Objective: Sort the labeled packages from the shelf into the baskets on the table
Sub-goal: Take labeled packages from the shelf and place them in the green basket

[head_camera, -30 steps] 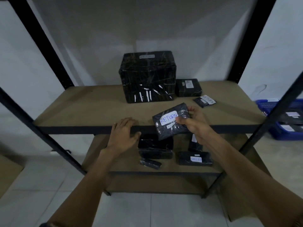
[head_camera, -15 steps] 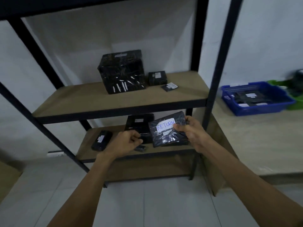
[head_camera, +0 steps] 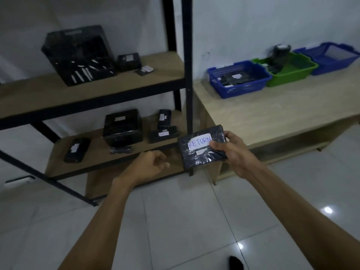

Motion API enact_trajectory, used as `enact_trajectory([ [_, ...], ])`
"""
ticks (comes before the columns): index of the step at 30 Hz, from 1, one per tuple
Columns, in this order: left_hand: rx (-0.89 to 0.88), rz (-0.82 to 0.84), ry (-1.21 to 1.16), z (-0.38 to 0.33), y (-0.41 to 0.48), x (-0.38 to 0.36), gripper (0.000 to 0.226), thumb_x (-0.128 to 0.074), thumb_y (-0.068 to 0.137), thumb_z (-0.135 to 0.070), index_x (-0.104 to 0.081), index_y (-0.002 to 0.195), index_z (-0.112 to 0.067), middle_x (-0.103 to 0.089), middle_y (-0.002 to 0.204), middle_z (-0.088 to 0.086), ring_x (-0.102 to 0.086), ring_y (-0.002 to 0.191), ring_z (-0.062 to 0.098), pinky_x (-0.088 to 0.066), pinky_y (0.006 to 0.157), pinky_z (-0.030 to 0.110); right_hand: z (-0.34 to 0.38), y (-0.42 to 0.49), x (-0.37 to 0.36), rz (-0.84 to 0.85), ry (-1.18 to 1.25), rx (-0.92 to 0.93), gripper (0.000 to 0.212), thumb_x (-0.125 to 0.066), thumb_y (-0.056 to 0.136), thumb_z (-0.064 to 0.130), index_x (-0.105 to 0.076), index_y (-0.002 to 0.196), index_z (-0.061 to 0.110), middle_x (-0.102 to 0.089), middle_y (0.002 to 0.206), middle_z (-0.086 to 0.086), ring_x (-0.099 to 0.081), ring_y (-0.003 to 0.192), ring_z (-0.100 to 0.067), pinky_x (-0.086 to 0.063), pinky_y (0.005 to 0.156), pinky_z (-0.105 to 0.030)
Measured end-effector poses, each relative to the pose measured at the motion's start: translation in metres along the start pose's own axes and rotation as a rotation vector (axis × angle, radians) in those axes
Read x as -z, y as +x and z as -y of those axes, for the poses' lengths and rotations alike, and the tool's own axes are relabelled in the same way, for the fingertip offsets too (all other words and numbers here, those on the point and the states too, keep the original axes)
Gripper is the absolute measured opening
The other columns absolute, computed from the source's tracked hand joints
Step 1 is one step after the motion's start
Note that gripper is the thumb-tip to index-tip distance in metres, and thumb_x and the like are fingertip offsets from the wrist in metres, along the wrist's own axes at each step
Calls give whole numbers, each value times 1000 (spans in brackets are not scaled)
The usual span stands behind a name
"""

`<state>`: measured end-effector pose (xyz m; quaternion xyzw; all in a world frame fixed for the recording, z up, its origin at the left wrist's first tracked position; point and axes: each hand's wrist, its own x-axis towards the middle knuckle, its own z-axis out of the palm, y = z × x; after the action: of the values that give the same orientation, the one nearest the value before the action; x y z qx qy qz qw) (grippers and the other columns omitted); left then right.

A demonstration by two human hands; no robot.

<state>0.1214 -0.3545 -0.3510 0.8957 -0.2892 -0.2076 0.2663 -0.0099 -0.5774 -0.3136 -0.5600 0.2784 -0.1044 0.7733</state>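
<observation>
My right hand (head_camera: 232, 152) grips a flat black wrapped package (head_camera: 200, 151) with a white label reading RETURN, held in the air in front of the shelf's right post. My left hand (head_camera: 148, 167) hovers just left of it, fingers loosely curled, holding nothing. On the table (head_camera: 272, 117) to the right stand three baskets in a row: a blue basket (head_camera: 239, 79) with packages inside, a green basket (head_camera: 290, 70) with packages, and a second blue basket (head_camera: 335, 57) at the far right.
The metal shelf (head_camera: 93, 88) on the left holds a large black box (head_camera: 78, 55) and two small packages on its upper board, and several black packages (head_camera: 122, 126) on the lower board. A black upright post (head_camera: 187, 61) stands between shelf and table. White tiled floor lies below.
The view has swung right from the shelf toward the table, bringing all three baskets into sight. My right hand carried the RETURN package away from the shelf; my left hand left the shelf edge.
</observation>
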Motion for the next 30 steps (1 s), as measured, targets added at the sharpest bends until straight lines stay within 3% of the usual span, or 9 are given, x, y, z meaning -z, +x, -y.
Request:
enact_trajectory([
  [4,-71,-27,-7,-57,15,-35,33,-66,86,-36,-64,115,-21,-63,105,-9,-60,99,6,-45,85,22,10,-6,66,-31,42,4,28,-65,82,-5,-53,105,8,-68,90,-14,-67,65,-17,-55,54,-22],
  [12,-64,36,-125,-183,78,-124,31,-66,87,-35,-62,117,-25,-65,107,-11,-61,97,1,-51,90,28,37,12,231,-122,107,-23,35,-66,83,-1,-54,116,4,-70,98,-13,-68,80,-25,-56,70,-32],
  [17,-64,44,-174,-264,114,-170,34,-63,89,-33,-60,121,-22,-64,112,-6,-60,102,6,-51,92,31,64,39,321,-154,128,-40,28,-65,84,-1,-56,110,6,-70,96,-12,-68,77,-22,-55,64,-28],
  [23,-80,12,-92,-325,197,-199,28,-64,88,-37,-63,113,-24,-65,103,-7,-61,89,3,-51,80,26,92,111,395,-172,145,-24,28,-66,83,1,-57,108,9,-70,93,-10,-67,80,-23,-54,75,-36],
  [30,-113,13,-51,-378,342,-216,29,-65,87,-37,-64,112,-23,-66,101,-5,-62,86,5,-52,81,27,133,221,454,-227,76,-35,19,-66,84,2,-58,97,14,-70,88,-9,-67,72,-21,-55,61,-29],
])
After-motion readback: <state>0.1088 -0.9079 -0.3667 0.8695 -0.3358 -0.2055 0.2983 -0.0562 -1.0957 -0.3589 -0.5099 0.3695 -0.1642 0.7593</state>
